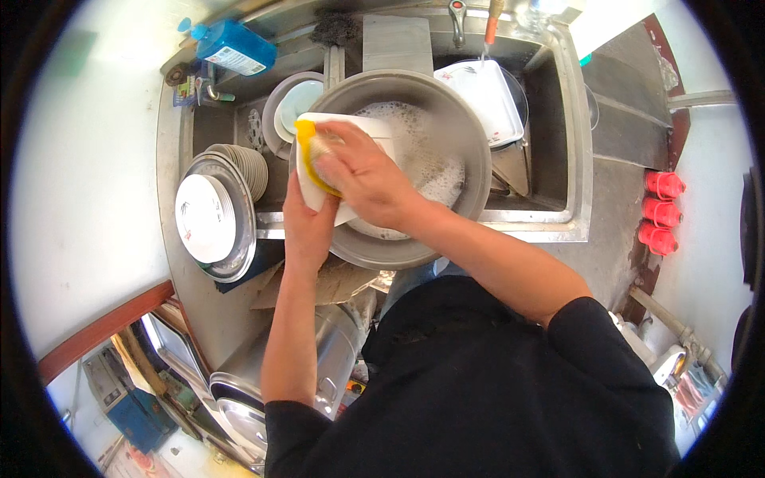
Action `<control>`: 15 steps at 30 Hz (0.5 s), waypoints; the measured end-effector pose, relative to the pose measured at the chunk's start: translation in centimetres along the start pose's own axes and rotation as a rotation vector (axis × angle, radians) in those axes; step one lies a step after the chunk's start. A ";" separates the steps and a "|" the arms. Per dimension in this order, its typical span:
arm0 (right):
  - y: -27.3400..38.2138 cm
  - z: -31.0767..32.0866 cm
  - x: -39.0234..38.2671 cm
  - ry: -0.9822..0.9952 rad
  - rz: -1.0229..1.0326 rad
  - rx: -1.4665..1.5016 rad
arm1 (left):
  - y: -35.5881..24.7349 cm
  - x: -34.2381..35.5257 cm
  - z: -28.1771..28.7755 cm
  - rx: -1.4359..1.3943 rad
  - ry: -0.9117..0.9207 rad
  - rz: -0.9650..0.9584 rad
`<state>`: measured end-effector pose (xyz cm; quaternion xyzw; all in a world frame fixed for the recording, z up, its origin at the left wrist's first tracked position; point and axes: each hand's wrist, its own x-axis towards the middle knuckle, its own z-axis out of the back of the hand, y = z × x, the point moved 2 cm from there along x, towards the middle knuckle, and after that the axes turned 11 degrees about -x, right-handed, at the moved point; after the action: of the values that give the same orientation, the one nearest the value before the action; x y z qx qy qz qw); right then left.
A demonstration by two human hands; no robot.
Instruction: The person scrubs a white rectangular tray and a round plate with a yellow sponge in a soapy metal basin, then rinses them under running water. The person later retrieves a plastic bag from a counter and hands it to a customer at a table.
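Note:
A white rectangular plate (370, 127) is tilted over the left side of a large grey basin (480, 171) holding foamy water. My left hand (307, 219) grips the plate by its near left edge, thumb and fingers on either side. Pressed on the plate's face is a yellow scrubbing sponge (306, 134), with the fingers of my right hand (358, 175) closed round it. The right fingers are slightly blurred, and they partly hide the sponge and the middle of the plate.
Left of the basin are a stack of plates (245, 163), white plates (205, 217) on a round metal tray, and bowls (301, 99). A blue bottle (237, 48) lies behind. Right are a white rectangular tray (486, 99), a faucet (457, 20) and red cups (661, 212).

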<state>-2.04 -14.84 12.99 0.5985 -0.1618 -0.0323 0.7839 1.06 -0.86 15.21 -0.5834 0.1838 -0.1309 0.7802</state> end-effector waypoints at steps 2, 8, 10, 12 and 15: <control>0.0 -0.7 1.8 -0.034 0.182 -0.419 | -1.6 -0.6 -0.9 0.124 0.018 0.007; -4.7 0.2 6.3 0.158 -0.246 -0.062 | -1.6 -1.0 -0.8 0.160 0.023 0.074; -1.4 -0.9 4.3 -0.071 0.066 -0.253 | -1.9 -0.6 -0.8 0.194 0.017 0.116; -0.6 -0.7 4.0 -0.051 0.107 -0.232 | -1.6 -0.9 -0.6 0.158 0.015 0.090; -4.2 -0.2 5.4 -0.048 0.176 -0.369 | -1.2 -1.0 -0.4 0.193 0.025 0.047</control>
<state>3.75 -17.17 10.17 0.4272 -0.2237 -0.0071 0.8760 -0.02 -1.15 16.35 -0.4995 0.1935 -0.1369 0.8332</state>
